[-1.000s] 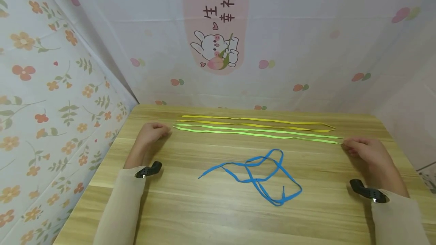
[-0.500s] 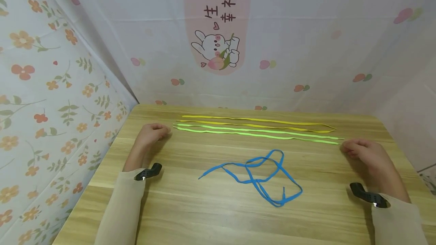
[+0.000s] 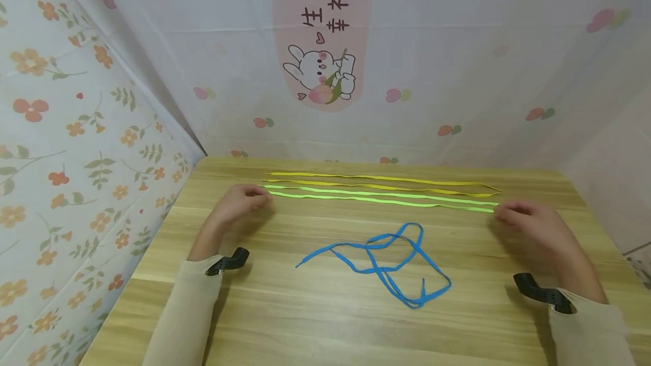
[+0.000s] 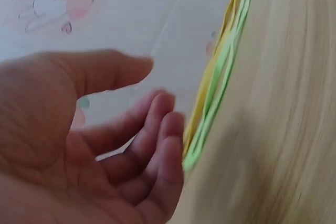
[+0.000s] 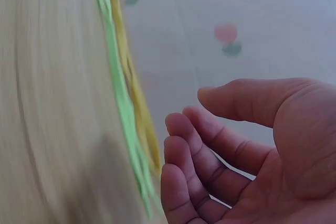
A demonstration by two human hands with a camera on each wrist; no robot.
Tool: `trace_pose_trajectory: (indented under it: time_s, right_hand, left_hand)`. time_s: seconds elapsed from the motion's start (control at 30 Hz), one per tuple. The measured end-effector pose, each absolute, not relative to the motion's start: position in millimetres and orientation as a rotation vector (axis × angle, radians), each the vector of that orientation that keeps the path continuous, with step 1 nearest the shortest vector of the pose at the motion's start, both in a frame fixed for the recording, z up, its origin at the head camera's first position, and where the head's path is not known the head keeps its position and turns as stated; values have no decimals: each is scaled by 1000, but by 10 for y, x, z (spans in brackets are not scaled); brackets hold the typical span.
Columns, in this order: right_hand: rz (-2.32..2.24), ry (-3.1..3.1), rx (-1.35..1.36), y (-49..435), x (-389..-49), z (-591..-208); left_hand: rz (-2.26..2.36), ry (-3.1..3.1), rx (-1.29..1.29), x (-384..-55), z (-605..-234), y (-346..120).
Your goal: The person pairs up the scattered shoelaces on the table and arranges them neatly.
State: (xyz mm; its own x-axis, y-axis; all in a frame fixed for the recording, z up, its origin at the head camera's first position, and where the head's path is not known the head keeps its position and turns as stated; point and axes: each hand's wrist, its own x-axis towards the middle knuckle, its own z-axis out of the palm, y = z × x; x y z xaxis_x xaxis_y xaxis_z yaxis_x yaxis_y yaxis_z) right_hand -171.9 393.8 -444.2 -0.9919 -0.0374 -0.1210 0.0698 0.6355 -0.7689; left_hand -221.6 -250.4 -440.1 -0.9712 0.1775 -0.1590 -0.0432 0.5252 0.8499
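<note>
A light-green shoelace (image 3: 356, 198) lies doubled in two near-straight strands across the wooden table (image 3: 285, 321). Just behind it a yellow shoelace (image 3: 376, 178) is laid out the same way, folded to a point on the right. My left hand (image 3: 238, 206) hovers at the green lace's left end, fingers loosely bent. In the left wrist view a gap shows between thumb and fingers (image 4: 170, 124), with nothing held. Over the lace's right end is my right hand (image 3: 534, 223), its thumb likewise apart from the curved fingers (image 5: 178, 150). Nearer me, a blue shoelace (image 3: 320, 252) lies in tangled loops.
Behind the table's far edge hangs a white cloth (image 3: 224, 61) with a rabbit print and writing. A floral cloth (image 3: 46, 196) covers the left side. Each forearm carries a black wrist camera (image 3: 541, 293) at the sleeve's cuff.
Both hands have moved inward: the left a little to the right, the right a little to the left, now covering the green lace's right tips. The laces lie as before.
</note>
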Motion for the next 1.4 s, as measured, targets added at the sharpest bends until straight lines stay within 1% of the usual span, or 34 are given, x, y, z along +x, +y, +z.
trace_pose_trajectory:
  time_s: [0.17, 0.3, 0.4, 0.5, 0.73, 0.97, 1.13, 1.4]
  right_hand:
    - [-1147, 2748, -101, 3582, -1703, -4322]
    - [-1035, 2777, -210, 3223, -1660, -4298]
    - [-1050, 2755, -280, 2968, -1615, -4286]
    - [-1099, 2718, -359, 2760, -1573, -4292]
    - [-1129, 2600, -539, 2419, -1474, -4348]
    - [-992, 2535, -686, 2263, -1409, -4361]
    - [-914, 2471, -729, 2302, -1380, -4355]
    - [-851, 2329, -880, 2382, -1358, -4343]
  left_hand:
    - [1299, 2487, 318, -2154, -4348, -2309]
    - [1199, 2475, 413, -2071, -4302, -2125]
    - [1121, 2483, 490, -2011, -4265, -1993]
    - [1027, 2485, 549, -1960, -4251, -1875]
    - [838, 2447, 566, -1869, -4298, -1693]
    - [719, 2449, 552, -1785, -4346, -1596]
    - [632, 2486, 543, -1744, -4323, -1556]
    - [530, 2512, 548, -1712, -4281, -1517]
